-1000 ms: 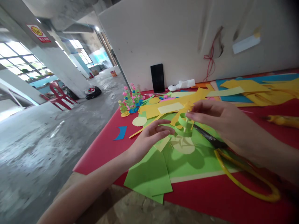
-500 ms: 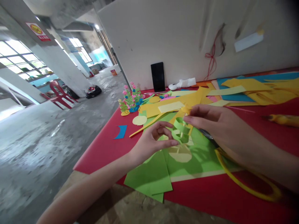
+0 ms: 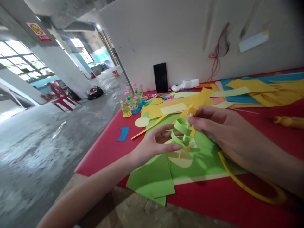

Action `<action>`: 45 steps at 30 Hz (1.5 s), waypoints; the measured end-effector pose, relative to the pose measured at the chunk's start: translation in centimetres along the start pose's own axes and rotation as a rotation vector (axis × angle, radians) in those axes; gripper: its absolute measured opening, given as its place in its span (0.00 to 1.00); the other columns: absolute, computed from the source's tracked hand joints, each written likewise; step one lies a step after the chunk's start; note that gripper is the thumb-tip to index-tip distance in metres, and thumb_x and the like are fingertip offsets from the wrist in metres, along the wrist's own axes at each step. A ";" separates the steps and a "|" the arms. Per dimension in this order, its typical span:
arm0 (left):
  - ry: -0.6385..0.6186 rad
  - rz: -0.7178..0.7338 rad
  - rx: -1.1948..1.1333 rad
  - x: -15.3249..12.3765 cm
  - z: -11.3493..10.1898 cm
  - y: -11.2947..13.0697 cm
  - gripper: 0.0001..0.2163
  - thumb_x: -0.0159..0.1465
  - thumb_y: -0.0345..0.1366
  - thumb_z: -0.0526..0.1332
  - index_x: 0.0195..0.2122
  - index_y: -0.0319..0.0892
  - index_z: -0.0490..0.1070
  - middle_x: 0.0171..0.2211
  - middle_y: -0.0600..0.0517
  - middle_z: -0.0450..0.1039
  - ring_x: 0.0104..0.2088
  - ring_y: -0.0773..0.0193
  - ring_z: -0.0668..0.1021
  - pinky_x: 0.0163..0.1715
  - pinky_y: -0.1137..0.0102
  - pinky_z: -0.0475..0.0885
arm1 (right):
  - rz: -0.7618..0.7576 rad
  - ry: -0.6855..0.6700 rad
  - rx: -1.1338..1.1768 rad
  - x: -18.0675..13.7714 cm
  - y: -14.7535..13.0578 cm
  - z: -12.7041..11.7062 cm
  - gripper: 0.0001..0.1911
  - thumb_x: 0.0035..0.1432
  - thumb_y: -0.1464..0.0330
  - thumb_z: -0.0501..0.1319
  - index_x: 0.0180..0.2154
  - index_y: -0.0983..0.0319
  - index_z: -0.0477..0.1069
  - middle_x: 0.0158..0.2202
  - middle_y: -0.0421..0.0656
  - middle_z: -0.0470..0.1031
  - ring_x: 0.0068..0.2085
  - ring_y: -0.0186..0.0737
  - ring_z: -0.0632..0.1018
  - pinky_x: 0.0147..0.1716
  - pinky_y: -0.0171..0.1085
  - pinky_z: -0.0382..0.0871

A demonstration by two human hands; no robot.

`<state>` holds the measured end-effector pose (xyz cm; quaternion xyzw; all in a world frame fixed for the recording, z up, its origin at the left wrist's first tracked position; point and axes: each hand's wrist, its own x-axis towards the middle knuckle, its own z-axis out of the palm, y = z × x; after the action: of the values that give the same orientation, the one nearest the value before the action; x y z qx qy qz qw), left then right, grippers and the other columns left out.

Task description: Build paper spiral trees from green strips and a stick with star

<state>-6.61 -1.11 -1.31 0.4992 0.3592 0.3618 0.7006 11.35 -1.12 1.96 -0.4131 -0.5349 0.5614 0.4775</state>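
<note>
A small paper tree has a light green spiral strip around a pale stick, a yellow star on top and a pale yellow round base. My right hand pinches it at the top of the stick, just under the star. From the left, my left hand curls around the lower spiral, thumb in front and fingers partly hidden behind it. Yellow-handled scissors lie partly beneath my right hand. Green sheets are under and in front of the tree.
Several finished little paper trees stand at the table's left back. A black phone leans on the white board. Yellow sheets and scraps cover the back. A blue scrap lies near the left table edge. A yellow-handled tool is at right.
The tree's spiral and base have swung slightly left, and the star shows more clearly above my right fingers. Both hands keep nearly the same places.
</note>
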 end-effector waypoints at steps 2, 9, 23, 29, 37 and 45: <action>-0.011 -0.008 -0.023 0.0 0.0 0.0 0.25 0.48 0.28 0.68 0.47 0.43 0.66 0.43 0.46 0.74 0.46 0.54 0.75 0.40 0.65 0.71 | 0.003 -0.010 0.010 -0.1 -0.1 0.0 0.06 0.47 0.62 0.64 0.25 0.56 0.70 0.26 0.36 0.71 0.32 0.36 0.72 0.31 0.35 0.63; 0.057 0.114 0.055 0.0 -0.3 -0.1 0.22 0.46 0.29 0.70 0.43 0.46 0.71 0.32 0.53 0.72 0.40 0.63 0.74 0.38 0.72 0.69 | -0.054 0.035 -0.094 -0.1 -0.2 -0.2 0.05 0.48 0.64 0.63 0.26 0.59 0.70 0.27 0.36 0.72 0.29 0.32 0.69 0.28 0.33 0.60; 0.033 0.161 0.140 -0.2 -0.8 0.1 0.25 0.44 0.38 0.72 0.46 0.51 0.71 0.37 0.52 0.67 0.43 0.61 0.69 0.43 0.70 0.67 | -0.143 0.144 -0.312 0.6 -0.2 -0.8 0.10 0.49 0.60 0.62 0.26 0.60 0.71 0.27 0.37 0.70 0.30 0.32 0.69 0.29 0.33 0.60; -0.017 0.218 0.171 -0.3 -1.1 0.0 0.28 0.45 0.48 0.69 0.49 0.50 0.69 0.40 0.50 0.67 0.45 0.60 0.68 0.45 0.70 0.64 | -0.128 0.148 -0.268 0.6 -0.3 -0.9 0.08 0.50 0.62 0.62 0.27 0.60 0.71 0.28 0.36 0.72 0.30 0.31 0.70 0.31 0.32 0.61; -0.031 0.225 0.144 -0.2 -1.2 -0.2 0.25 0.51 0.47 0.66 0.50 0.50 0.68 0.38 0.50 0.67 0.44 0.60 0.68 0.39 0.72 0.66 | -0.119 0.164 -0.245 0.6 -0.3 -0.8 0.07 0.50 0.63 0.63 0.28 0.59 0.72 0.28 0.36 0.72 0.30 0.30 0.70 0.30 0.32 0.60; -0.029 0.185 0.046 0.2 -0.9 -0.7 0.21 0.50 0.31 0.69 0.46 0.50 0.70 0.34 0.55 0.68 0.38 0.69 0.71 0.44 0.73 0.65 | -0.080 0.128 -0.125 0.1 0.1 -0.4 0.05 0.48 0.64 0.63 0.27 0.59 0.72 0.26 0.35 0.71 0.27 0.29 0.69 0.25 0.30 0.60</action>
<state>-7.15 -0.69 -2.18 0.5512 0.3096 0.4095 0.6577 11.72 -0.97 1.82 -0.4554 -0.5535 0.4797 0.5061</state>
